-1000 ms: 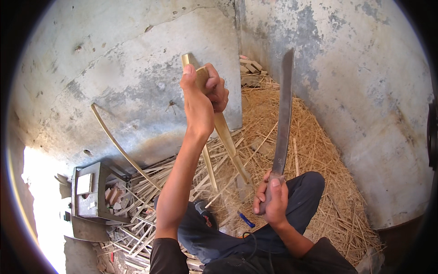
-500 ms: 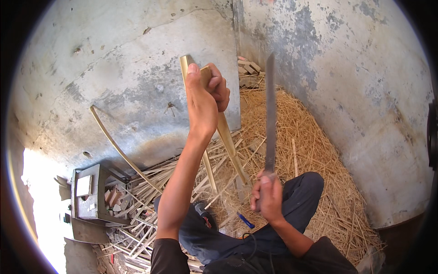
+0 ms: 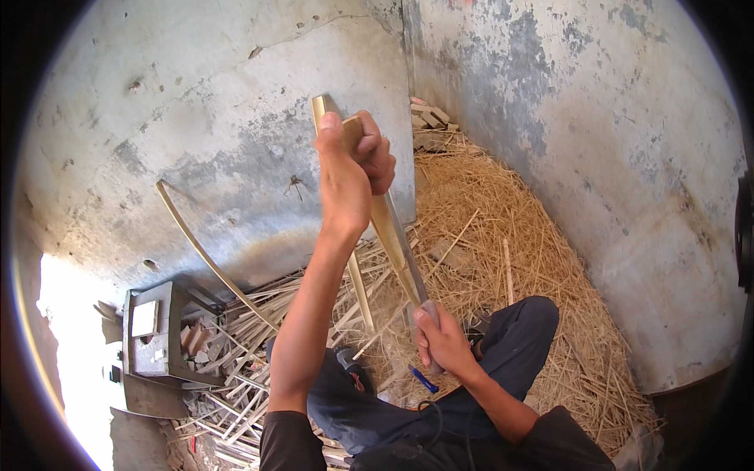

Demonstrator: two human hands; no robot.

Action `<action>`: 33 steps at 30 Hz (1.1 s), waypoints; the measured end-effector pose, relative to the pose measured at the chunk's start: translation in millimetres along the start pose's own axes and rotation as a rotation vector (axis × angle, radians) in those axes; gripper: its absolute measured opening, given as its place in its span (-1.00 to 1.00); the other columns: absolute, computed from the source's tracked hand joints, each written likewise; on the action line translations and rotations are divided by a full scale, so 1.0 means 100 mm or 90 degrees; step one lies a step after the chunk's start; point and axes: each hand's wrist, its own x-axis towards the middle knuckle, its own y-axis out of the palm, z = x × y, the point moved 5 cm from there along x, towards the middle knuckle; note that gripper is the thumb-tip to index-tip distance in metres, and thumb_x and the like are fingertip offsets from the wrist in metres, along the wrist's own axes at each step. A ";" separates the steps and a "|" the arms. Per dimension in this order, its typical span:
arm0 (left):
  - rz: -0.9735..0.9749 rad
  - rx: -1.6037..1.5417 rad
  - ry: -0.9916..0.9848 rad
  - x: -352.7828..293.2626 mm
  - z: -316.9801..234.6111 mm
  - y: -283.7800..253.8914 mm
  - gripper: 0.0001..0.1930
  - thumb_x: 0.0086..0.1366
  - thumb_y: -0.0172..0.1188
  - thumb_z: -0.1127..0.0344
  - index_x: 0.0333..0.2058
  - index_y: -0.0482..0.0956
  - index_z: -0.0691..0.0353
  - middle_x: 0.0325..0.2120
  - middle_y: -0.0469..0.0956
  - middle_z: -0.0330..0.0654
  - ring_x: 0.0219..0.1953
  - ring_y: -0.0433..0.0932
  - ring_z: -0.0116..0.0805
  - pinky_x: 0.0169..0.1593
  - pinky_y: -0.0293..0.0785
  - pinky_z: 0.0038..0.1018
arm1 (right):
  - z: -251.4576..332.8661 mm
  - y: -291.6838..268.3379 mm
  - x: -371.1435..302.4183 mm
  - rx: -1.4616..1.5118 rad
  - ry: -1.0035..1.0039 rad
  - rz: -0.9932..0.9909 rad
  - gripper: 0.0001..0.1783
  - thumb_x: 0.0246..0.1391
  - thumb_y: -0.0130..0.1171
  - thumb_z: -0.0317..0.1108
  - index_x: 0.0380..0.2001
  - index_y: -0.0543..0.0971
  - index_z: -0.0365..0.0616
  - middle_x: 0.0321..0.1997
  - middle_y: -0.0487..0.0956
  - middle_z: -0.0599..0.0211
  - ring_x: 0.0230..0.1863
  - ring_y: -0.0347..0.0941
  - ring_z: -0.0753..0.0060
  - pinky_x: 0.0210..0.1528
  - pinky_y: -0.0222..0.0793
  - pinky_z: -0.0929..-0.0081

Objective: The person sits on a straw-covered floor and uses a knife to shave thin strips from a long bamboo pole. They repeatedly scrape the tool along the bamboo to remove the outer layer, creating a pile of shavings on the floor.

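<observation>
The raised left hand (image 3: 343, 184) has its fingers curled tightly around wood strips (image 3: 387, 235), which slant down in front of the wall (image 3: 236, 118). The right hand's (image 3: 449, 343) fingers wrap closed around the handle of a long knife (image 3: 411, 267), its blade running close along the wider strip's right edge.

Sleeves (image 3: 289, 441): black, ending near the elbows
Trousers (image 3: 522, 330): dark navy-grey, creased
Footwear (image 3: 351, 363): dark, small red patch
Cord (image 3: 428, 403): thin, black, looped
</observation>
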 end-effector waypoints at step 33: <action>-0.095 0.029 0.025 0.04 0.03 -0.07 -0.39 0.51 -0.34 -0.39 -0.49 0.07 0.02 -0.69 -0.06 -0.41 -0.66 -0.15 -0.54 -0.56 -0.23 -0.43 | -0.09 -0.34 0.05 0.129 0.011 -0.029 -0.63 0.56 0.00 -0.02 0.01 0.38 -0.13 -0.53 0.35 0.43 -0.75 0.24 0.61 -0.67 0.25 0.55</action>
